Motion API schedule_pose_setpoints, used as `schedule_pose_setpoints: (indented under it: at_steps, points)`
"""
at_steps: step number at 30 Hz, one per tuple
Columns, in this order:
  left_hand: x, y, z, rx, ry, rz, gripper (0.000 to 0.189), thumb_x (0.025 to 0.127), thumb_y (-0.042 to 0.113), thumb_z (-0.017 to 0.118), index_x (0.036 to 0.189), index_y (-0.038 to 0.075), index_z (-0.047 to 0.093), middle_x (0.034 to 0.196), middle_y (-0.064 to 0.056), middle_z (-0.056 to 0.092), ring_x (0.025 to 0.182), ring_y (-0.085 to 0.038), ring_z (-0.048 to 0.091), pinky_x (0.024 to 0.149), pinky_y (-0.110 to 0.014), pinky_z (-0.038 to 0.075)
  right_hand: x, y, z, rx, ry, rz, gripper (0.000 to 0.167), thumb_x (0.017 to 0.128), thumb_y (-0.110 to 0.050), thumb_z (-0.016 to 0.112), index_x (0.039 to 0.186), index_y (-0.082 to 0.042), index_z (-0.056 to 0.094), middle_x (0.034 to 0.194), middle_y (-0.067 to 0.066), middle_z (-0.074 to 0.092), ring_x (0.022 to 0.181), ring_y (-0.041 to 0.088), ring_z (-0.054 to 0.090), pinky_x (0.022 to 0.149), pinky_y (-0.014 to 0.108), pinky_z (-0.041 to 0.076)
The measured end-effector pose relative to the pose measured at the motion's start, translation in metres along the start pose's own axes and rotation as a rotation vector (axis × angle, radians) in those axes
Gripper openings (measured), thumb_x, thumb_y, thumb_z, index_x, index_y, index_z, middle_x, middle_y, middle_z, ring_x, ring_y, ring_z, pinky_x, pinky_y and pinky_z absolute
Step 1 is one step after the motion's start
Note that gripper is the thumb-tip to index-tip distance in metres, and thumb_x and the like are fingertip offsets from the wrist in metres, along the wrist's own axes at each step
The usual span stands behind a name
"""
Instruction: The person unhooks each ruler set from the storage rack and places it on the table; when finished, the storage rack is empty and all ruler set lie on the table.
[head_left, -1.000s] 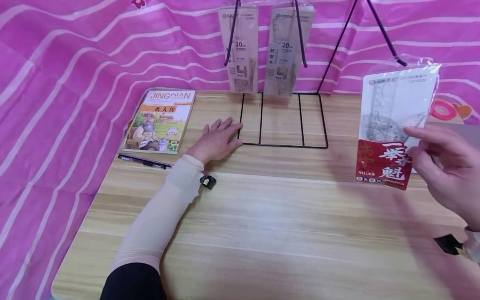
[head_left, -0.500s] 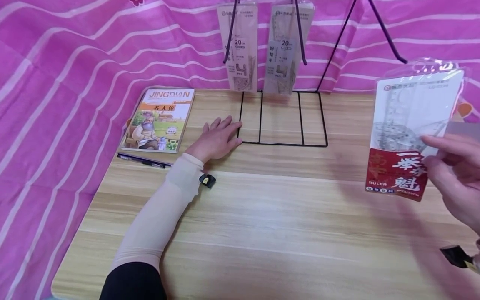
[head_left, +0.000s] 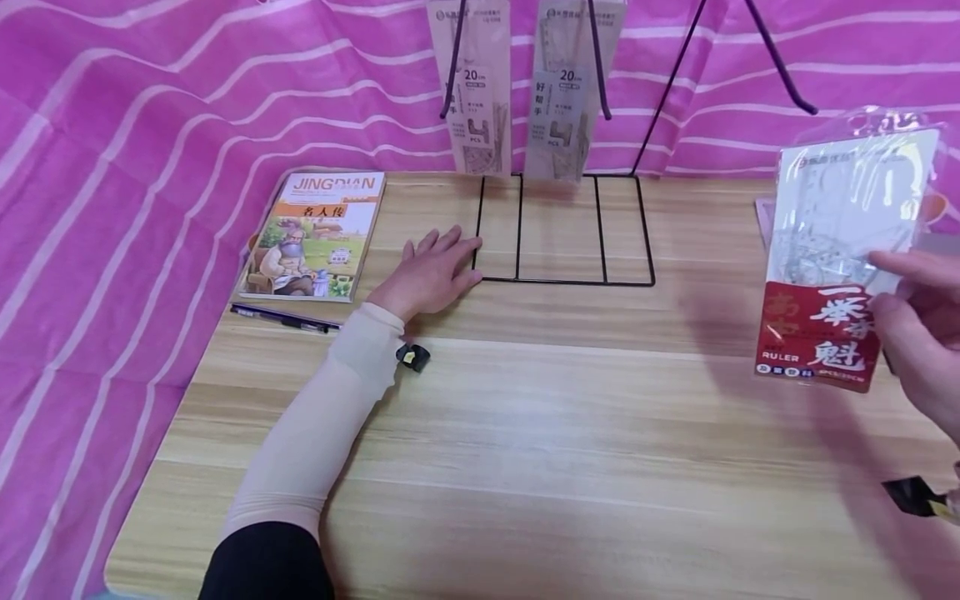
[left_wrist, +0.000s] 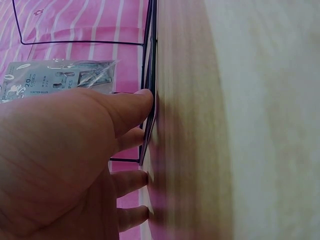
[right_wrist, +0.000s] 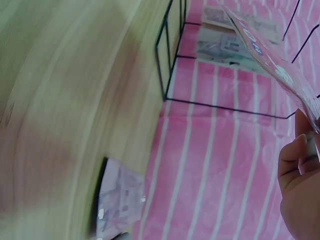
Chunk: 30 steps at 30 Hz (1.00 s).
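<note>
At the right of the head view, my right hand [head_left: 926,321] pinches a ruler set packet [head_left: 817,337] by its side, with thumb and forefinger. The packet hangs upright above the table, white above with a red band marked RULER. Its clear top tab is apart from the bare hook [head_left: 787,75] to its left. My left hand [head_left: 427,275] lies with fingers spread at the left edge of the black wire rack's base [head_left: 562,283]. In the left wrist view, the left thumb [left_wrist: 132,107] touches the rack's wire.
Two grey ruler packets [head_left: 476,117] hang on the rack's other hooks. A book [head_left: 315,237] and a pen [head_left: 288,317] lie to the left. Another packet [right_wrist: 120,200] lies on the table [head_left: 525,458] at right. A pink striped cloth [head_left: 187,125] stands behind.
My right hand has moved the red-banded packet rightward, away from the hook tip that was at its top tab. My left hand stays at the rack's base.
</note>
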<state>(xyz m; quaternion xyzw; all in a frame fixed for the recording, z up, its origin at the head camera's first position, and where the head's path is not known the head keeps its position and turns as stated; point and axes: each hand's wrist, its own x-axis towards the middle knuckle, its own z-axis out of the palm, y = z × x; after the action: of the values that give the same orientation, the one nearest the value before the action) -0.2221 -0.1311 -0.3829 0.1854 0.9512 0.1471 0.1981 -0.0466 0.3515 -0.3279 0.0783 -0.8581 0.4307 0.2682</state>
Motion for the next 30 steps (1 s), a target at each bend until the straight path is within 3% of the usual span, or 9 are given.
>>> schedule_pose_setpoints:
  at_steps: [2,5,8,9,12,16,19,22,30]
  points:
    - [0.000,0.000,0.000,-0.002,0.003,0.000,0.067,0.110,0.055,0.043,0.169,0.034,0.020,0.179,-0.004,0.002,0.165,-0.040,-0.002,0.130,-0.066,-0.007,0.004,0.005,0.003,0.068,0.003,0.010,0.040,0.096,0.011,0.053,0.133,0.007,0.067,0.069,-0.018,0.054,0.049,-0.004,0.040,0.046,0.006,0.033]
    - [0.000,0.000,0.001,-0.006,0.006,0.001,0.066,0.110,0.055,0.043,0.169,0.034,0.021,0.179,-0.004,0.003,0.165,-0.040,-0.001,0.130,-0.066,-0.006,0.009,0.014,0.011,0.321,-0.007,0.021,0.042,0.094,0.017,0.048,0.131,0.012,0.065,0.066,-0.010,0.057,0.051,0.003,0.041,0.047,0.010,0.033]
    - [0.000,0.000,0.001,-0.007,0.006,0.003,0.066,0.110,0.054,0.043,0.169,0.034,0.021,0.179,-0.004,0.004,0.165,-0.040,-0.001,0.130,-0.066,-0.006,0.014,0.022,0.017,0.383,-0.030,0.029,0.042,0.093,0.020,0.048,0.131,0.015,0.064,0.069,-0.006,0.058,0.055,0.006,0.044,0.049,0.011,0.037]
    - [0.000,0.001,0.000,-0.007,0.007,0.003,0.066,0.110,0.054,0.044,0.169,0.034,0.022,0.179,-0.004,0.004,0.165,-0.040,-0.001,0.130,-0.066,-0.006,0.016,0.024,0.018,0.369,-0.042,0.038,0.042,0.094,0.020,0.048,0.132,0.014,0.064,0.070,-0.006,0.060,0.057,0.007,0.046,0.052,0.010,0.041]
    - [0.000,0.001,0.000,-0.004,0.008,0.003,0.066,0.110,0.054,0.043,0.169,0.034,0.022,0.179,-0.004,0.004,0.165,-0.040,-0.001,0.131,-0.066,-0.005,0.022,0.029,0.019,0.127,-0.081,0.088,0.042,0.097,0.013,0.055,0.136,0.005,0.067,0.078,-0.016,0.063,0.065,0.002,0.050,0.058,0.005,0.044]
    - [-0.001,0.001,-0.001,-0.003,0.004,-0.006,0.066,0.110,0.054,0.043,0.169,0.034,0.020,0.179,-0.004,0.003,0.165,-0.039,-0.002,0.130,-0.066,-0.006,0.033,0.038,0.020,-0.053,-0.196,0.225,0.043,0.102,-0.002,0.061,0.143,-0.013,0.067,0.092,-0.028,0.065,0.074,-0.006,0.054,0.060,0.003,0.044]
    - [-0.001,0.001,-0.002,-0.005,-0.002,-0.008,0.067,0.110,0.054,0.043,0.169,0.034,0.020,0.179,-0.003,0.001,0.165,-0.039,-0.003,0.130,-0.066,-0.007,0.041,0.045,0.020,-0.112,-0.293,0.326,0.042,0.105,-0.013,0.062,0.146,-0.022,0.064,0.098,-0.032,0.063,0.078,-0.007,0.056,0.062,0.004,0.046]
    - [-0.001,0.002,-0.002,-0.004,0.004,-0.002,0.067,0.110,0.054,0.043,0.169,0.034,0.020,0.179,-0.004,0.002,0.165,-0.039,-0.003,0.130,-0.066,-0.007,0.050,0.051,0.022,-0.151,-0.357,0.397,0.042,0.106,-0.022,0.062,0.148,-0.026,0.063,0.094,-0.034,0.063,0.078,-0.007,0.057,0.063,0.006,0.048]
    - [0.000,0.002,-0.001,-0.002,0.001,-0.003,0.067,0.110,0.054,0.043,0.169,0.033,0.021,0.179,-0.004,0.002,0.165,-0.040,-0.002,0.130,-0.067,-0.006,0.072,0.063,0.035,-0.268,-0.475,0.426,0.050,0.105,-0.035,0.064,0.151,-0.017,0.058,0.091,-0.031,0.057,0.079,-0.004,0.055,0.062,0.012,0.050]
